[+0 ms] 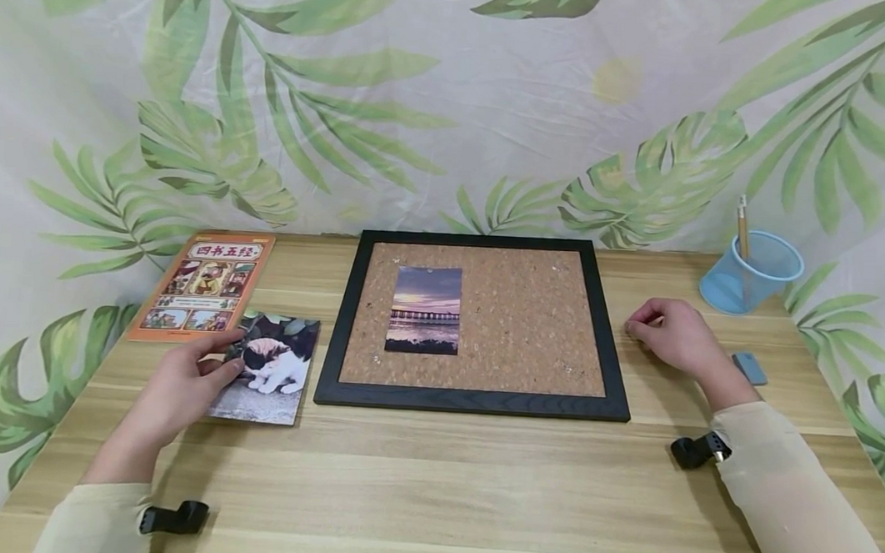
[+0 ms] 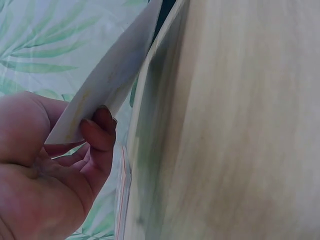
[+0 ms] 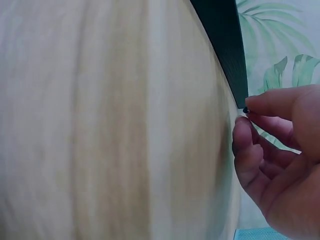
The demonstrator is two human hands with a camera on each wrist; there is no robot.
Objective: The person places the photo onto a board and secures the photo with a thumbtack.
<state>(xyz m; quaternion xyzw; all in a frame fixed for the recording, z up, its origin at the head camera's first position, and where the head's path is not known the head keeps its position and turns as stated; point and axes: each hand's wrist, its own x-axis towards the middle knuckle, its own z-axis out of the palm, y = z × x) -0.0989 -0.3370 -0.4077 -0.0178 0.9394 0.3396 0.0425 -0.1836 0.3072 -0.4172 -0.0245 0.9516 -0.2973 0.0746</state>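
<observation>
My left hand (image 1: pixel 181 384) pinches the left edge of a photo of a cat (image 1: pixel 281 377), with the thumb on its picture side. Seen in the left wrist view, the photo's pale back (image 2: pixel 107 75) is raised at a slant off the table. My right hand (image 1: pixel 672 334), just right of the framed corkboard (image 1: pixel 530 323), pinches a tiny dark tack (image 3: pixel 245 110) between thumb and fingertips; its details are too small to tell. A sunset pier photo (image 1: pixel 424 313) is fixed upright on the board's left half, with a small pin at its top edge.
An orange comic-style book (image 1: pixel 205 285) lies at the back left, partly behind the cat photo. A blue mesh cup (image 1: pixel 761 272) with a pencil (image 1: pixel 742 230) stands at the back right. A small blue-grey block (image 1: pixel 750 369) lies by my right wrist. Leaf-patterned cloth (image 1: pixel 495 129) hangs behind.
</observation>
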